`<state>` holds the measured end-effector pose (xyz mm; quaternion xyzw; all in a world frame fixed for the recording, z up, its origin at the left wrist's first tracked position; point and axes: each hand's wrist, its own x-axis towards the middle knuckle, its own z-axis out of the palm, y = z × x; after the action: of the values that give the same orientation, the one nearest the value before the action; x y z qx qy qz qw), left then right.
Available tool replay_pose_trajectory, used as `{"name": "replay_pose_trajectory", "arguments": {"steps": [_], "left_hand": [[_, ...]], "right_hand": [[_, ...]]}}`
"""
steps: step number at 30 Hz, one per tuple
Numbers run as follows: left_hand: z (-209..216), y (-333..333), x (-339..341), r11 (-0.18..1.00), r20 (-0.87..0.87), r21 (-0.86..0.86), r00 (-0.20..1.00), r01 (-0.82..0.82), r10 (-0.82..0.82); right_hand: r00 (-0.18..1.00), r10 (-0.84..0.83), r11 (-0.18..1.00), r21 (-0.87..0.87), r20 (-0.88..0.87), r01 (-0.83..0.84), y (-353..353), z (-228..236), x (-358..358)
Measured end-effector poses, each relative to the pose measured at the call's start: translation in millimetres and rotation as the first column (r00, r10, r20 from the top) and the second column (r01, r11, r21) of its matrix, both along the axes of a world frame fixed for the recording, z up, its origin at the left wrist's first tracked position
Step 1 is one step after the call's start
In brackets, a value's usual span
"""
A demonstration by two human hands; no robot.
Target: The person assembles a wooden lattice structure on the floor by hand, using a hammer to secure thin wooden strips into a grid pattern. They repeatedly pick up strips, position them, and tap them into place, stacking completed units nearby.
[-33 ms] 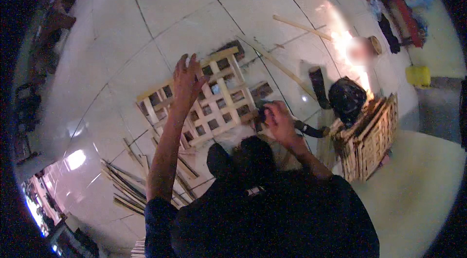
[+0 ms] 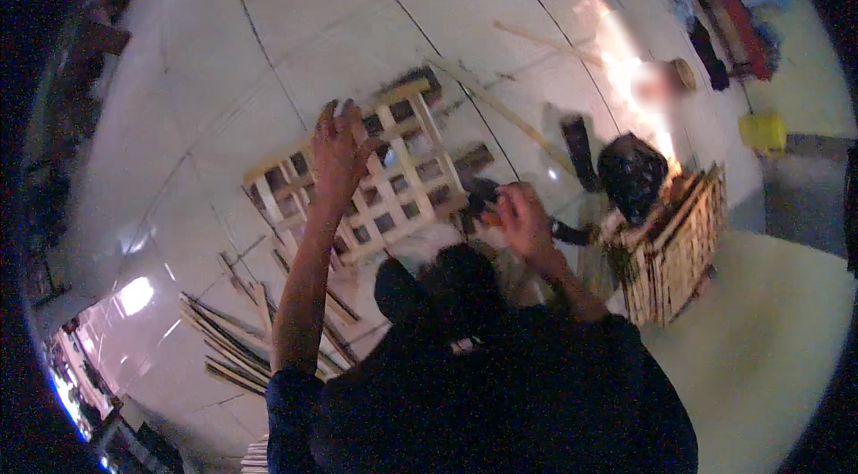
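Observation:
A pale wooden lattice panel (image 2: 402,96) of crossed slats lies tilted across the tiled floor in front of me. My left hand (image 2: 342,152) rests over its upper edge, fingers spread and nothing visible in the grip. Close to the panel's right corner, my right hand (image 2: 525,219) is curled around a dark tool with an orange part (image 2: 483,197). Blur and my fingers hide the tool's kind.
Loose wooden strips (image 2: 228,340) lie to the left. Stacked lattice panels (image 2: 684,251) stand at the right beside a black plastic bag (image 2: 633,175). A dark cylindrical object (image 2: 579,151) and a long slat (image 2: 509,109) lie beyond the panel. A yellow container (image 2: 762,133) sits far right.
The whole view has shifted slightly. More of the orange part shows at my right hand, which has turned a little away from the panel's corner. My left hand stays on the upper edge.

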<state>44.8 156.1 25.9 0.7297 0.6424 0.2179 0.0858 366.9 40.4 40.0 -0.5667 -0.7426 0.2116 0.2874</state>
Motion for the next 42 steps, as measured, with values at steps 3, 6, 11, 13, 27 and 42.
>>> {"name": "replay_pose_trajectory", "arguments": {"steps": [3,6,11,13,27,42], "left_hand": [[-9,-50,17,0.995,0.054,0.099,0.999,-0.004,-0.002],[-16,-70,27,0.995,0.121,0.103,0.993,0.004,-0.016],[-27,-89,46,0.999,-0.022,0.035,1.000,-0.015,0.016],[-31,-92,47,0.999,-0.072,0.006,0.996,-0.045,0.045],[-31,-67,51,0.969,-0.012,0.182,0.985,-0.164,0.169],[-26,-45,30,0.981,-0.108,0.075,0.977,-0.177,0.184]], "right_hand": [[0.978,-0.176,0.934,-0.296,0.109,0.201,-43,10,49],[0.936,0.044,0.940,-0.332,0.350,0.080,-74,-4,75],[0.911,-0.027,0.993,-0.097,0.412,0.074,-96,-12,56],[0.869,-0.061,0.996,-0.025,0.491,0.084,-92,-26,54],[0.950,-0.063,0.867,-0.455,0.304,0.203,-93,-30,73],[0.975,-0.221,0.797,-0.577,-0.002,0.179,-63,8,66]]}}
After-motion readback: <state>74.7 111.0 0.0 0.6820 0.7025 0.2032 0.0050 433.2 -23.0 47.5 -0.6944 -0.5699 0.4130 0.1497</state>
